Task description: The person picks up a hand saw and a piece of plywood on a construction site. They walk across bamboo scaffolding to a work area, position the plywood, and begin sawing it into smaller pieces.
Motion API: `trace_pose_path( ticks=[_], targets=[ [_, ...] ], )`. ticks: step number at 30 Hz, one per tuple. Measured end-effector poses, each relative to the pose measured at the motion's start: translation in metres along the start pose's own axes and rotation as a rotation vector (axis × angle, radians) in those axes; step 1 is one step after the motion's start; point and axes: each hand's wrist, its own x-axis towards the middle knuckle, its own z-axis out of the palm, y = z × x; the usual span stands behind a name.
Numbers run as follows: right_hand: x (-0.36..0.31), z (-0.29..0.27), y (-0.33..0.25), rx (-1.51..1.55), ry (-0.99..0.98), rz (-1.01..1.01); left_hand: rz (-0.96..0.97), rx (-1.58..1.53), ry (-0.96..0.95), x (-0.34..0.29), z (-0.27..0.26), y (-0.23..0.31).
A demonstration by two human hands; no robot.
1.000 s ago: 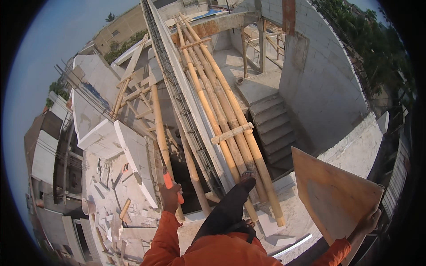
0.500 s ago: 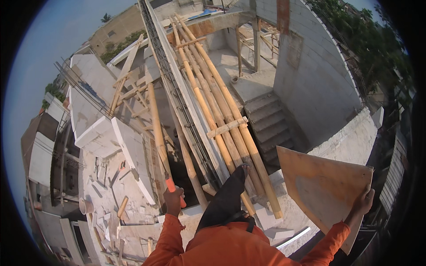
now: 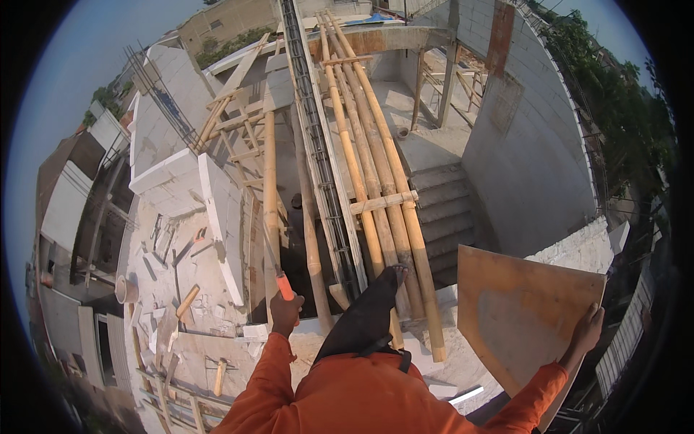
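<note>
My left hand (image 3: pixel 286 311) is closed round the orange handle of a hand saw (image 3: pixel 285 288), whose thin blade, seen nearly edge-on, points up and away in front of a bamboo pole. At the right, my right hand (image 3: pixel 588 329) grips the outer edge of a plywood board (image 3: pixel 520 311), brown with a greyish patch in its middle. The board is held upright and tilted, beside the top of a rough wall. Between my hands, my bare foot (image 3: pixel 399 272) stands on a walkway of bamboo poles (image 3: pixel 379 166) tied across with wooden slats.
Left of the walkway runs a long formwork with a rebar cage (image 3: pixel 318 145). Concrete stairs (image 3: pixel 441 210) drop away to its right. Tools and rubble lie on a pale slab (image 3: pixel 166 267) at the left, near a bucket (image 3: pixel 126 289). A person (image 3: pixel 296 210) is partly visible below, between poles.
My view has swung left, so the walkway and walls shift right in the picture. My foot remains on the bamboo. Both hands keep their holds on the saw and the board.
</note>
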Motion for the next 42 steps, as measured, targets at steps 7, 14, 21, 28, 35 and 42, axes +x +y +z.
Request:
trace_pose_path(
  ticks=[7,14,21,28,35,42],
  targets=[
    [0.019,0.005,-0.031,-0.066,-0.105,-0.054,-0.120,0.196,0.163,-0.025,-0.032,-0.110],
    [0.031,0.020,-0.075,-0.113,-0.133,-0.207,-0.442,0.389,0.368,-0.101,-0.027,-0.281],
    [0.058,0.041,-0.113,-0.106,-0.118,-0.400,-0.808,0.196,0.122,-0.143,0.003,-0.349],
    [0.053,0.042,-0.156,-0.242,-0.153,-0.534,-0.669,0.509,-0.015,-0.165,0.006,-0.299],
    [0.118,0.068,-0.111,-0.151,-0.052,-0.638,-0.659,0.469,-0.148,-0.162,0.002,-0.266],
    [0.108,0.079,-0.170,-0.169,-0.137,-0.740,-0.690,0.483,-0.129,-0.201,0.021,-0.299]
  ],
)
